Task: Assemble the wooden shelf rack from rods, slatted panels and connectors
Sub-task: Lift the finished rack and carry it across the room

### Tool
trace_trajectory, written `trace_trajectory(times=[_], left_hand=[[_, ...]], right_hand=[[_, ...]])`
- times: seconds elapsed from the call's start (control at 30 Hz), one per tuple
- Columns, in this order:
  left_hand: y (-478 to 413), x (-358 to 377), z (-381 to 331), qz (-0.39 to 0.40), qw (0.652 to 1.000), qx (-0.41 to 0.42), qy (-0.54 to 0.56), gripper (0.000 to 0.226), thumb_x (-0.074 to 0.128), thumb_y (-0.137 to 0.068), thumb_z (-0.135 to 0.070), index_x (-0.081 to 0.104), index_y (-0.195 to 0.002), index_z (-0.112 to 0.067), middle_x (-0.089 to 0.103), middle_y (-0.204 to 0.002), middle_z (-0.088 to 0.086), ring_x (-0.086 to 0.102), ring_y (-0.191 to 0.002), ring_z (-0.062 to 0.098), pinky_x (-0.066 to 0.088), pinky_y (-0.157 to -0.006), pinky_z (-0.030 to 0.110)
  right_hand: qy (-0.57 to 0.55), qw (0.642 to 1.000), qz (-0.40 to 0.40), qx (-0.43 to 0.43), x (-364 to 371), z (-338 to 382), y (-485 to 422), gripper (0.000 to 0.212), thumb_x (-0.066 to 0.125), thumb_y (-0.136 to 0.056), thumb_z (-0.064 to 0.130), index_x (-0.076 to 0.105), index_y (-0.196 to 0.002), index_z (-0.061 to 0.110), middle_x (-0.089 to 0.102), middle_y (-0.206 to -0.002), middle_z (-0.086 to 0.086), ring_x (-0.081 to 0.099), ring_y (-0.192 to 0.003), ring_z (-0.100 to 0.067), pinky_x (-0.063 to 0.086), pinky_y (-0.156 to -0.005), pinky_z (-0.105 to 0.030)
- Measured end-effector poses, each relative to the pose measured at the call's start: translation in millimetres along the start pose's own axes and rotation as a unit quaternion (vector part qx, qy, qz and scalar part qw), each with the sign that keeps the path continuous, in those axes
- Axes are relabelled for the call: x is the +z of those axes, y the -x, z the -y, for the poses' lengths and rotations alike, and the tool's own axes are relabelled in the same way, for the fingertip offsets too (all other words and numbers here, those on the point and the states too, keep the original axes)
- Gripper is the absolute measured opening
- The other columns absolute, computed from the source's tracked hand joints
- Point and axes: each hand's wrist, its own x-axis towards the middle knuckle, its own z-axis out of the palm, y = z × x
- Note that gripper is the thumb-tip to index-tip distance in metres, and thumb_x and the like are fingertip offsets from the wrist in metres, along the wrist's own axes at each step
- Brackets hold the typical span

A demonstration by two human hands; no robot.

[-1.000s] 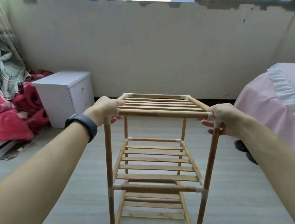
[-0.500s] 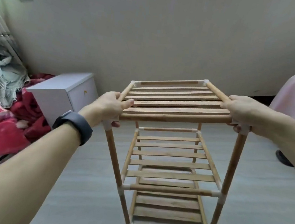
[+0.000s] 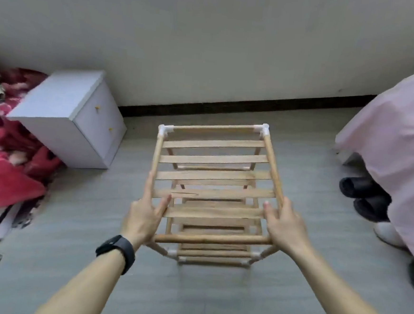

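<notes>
Wooden shelf rack (image 3: 213, 157), left hand (image 3: 144, 216) and right hand (image 3: 284, 225) along its top

Grey floor (image 3: 289, 299) (white cabinet (image 3: 63, 118) left)

Left hand (image 3: 144, 214) and right hand (image 3: 286, 225) reach forward, palms inward, fingers (image 3: 149, 184) apparently straight.
</notes>
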Motion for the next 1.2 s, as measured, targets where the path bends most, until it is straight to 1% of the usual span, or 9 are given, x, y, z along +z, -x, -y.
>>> trace_trajectory(times=[0.13, 0.37, 0.5, 0.63, 0.7, 0.83, 0.93, 1.07, 1.2], left_hand=[[60, -25, -27, 0.012, 0.998, -0.064, 0.021, 0.064, 0.044, -0.093, -0.072, 0.022, -0.147, -0.047, 0.072, -0.091, 0.007, 0.067, -0.088, 0.039, 0.052, -0.069, 0.041], [143, -116, -117, 0.105, 0.987, -0.094, 0.073, 0.027, 0.043, -0.1, -0.059, 0.054, -0.105, -0.035, 0.069, -0.079, -0.002, 0.07, -0.075, 0.034, 0.055, -0.069, 0.041], [173, -157, -150, 0.289, 0.903, -0.236, 0.215, 0.04, 0.056, -0.096, -0.059, 0.058, -0.115, -0.024, 0.076, -0.092, 0.009, 0.076, -0.072, 0.026, 0.063, -0.066, 0.053], [194, -185, -183, 0.48, 0.822, -0.257, 0.169, 0.066, 0.055, -0.087, -0.074, 0.06, -0.126, -0.021, 0.075, -0.112, 0.007, 0.075, -0.091, 0.034, 0.061, -0.065, 0.044], [207, -185, -202, 0.512, 0.81, -0.25, 0.136, 0.073, 0.052, -0.084, -0.078, 0.06, -0.13, -0.021, 0.072, -0.116, 0.009, 0.07, -0.102, 0.036, 0.06, -0.071, 0.046], [238, -171, -263, 0.562, 0.796, -0.212, 0.079, 0.079, 0.056, -0.073, -0.081, 0.066, -0.121, -0.02, 0.072, -0.114, 0.014, 0.067, -0.108, 0.039, 0.058, -0.082, 0.054], [272, -146, -326, 0.591, 0.791, -0.155, 0.026, 0.069, 0.049, -0.085, -0.079, 0.063, -0.119, -0.022, 0.066, -0.117, 0.017, 0.063, -0.109, 0.039, 0.055, -0.083, 0.056], [343, -108, -406, 0.654, 0.75, -0.075, -0.061, 0.059, 0.054, -0.081, -0.078, 0.063, -0.112, -0.028, 0.069, -0.105, 0.012, 0.065, -0.097, 0.034, 0.054, -0.074, 0.052], [431, -61, -469, 0.706, 0.697, 0.004, -0.128, 0.066, 0.064, -0.071, -0.08, 0.068, -0.112, -0.028, 0.078, -0.084, 0.01, 0.071, -0.09, 0.033, 0.058, -0.074, 0.052]], right_hand=[[-0.026, 0.994, 0.007, 0.104, -46, -1, 52, 0.044, 0.05, -0.099, 0.058, 0.054, -0.104, 0.014, 0.067, -0.099, -0.008, 0.062, -0.105, -0.038, 0.043, -0.083, -0.039], [-0.045, 0.978, -0.057, 0.197, -146, 9, 199, 0.058, 0.038, -0.097, 0.071, 0.059, -0.082, 0.019, 0.068, -0.067, 0.0, 0.063, -0.063, -0.019, 0.041, -0.057, -0.03], [-0.079, 0.964, -0.086, 0.24, -194, -1, 276, 0.055, 0.037, -0.1, 0.064, 0.062, -0.085, 0.018, 0.067, -0.062, 0.002, 0.063, -0.051, -0.015, 0.042, -0.054, -0.026], [-0.262, 0.905, -0.072, 0.327, -237, -3, 352, 0.046, 0.046, -0.103, 0.056, 0.057, -0.088, 0.014, 0.055, -0.08, -0.009, 0.058, -0.047, -0.021, 0.048, -0.053, -0.031], [-0.305, 0.886, -0.082, 0.339, -258, -3, 389, 0.047, 0.036, -0.101, 0.066, 0.053, -0.099, 0.023, 0.052, -0.087, -0.01, 0.06, -0.053, -0.027, 0.053, -0.05, -0.034], [-0.358, 0.836, -0.134, 0.395, -287, -13, 476, 0.063, 0.037, -0.091, 0.079, 0.06, -0.096, 0.021, 0.056, -0.054, -0.003, 0.058, -0.044, -0.019, 0.052, -0.047, -0.031], [-0.434, 0.782, -0.183, 0.408, -301, -32, 540, 0.068, 0.042, -0.093, 0.074, 0.063, -0.111, 0.011, 0.063, -0.073, -0.014, 0.062, -0.058, -0.026, 0.057, -0.06, -0.04], [-0.493, 0.711, -0.263, 0.427, -314, -57, 631, 0.075, 0.047, -0.087, 0.077, 0.065, -0.116, 0.01, 0.067, -0.101, -0.021, 0.072, -0.069, -0.035, 0.06, -0.064, -0.043], [-0.53, 0.631, -0.352, 0.443, -317, -81, 718, 0.081, 0.05, -0.076, 0.08, 0.065, -0.115, 0.011, 0.07, -0.095, -0.021, 0.074, -0.072, -0.038, 0.061, -0.066, -0.046]])
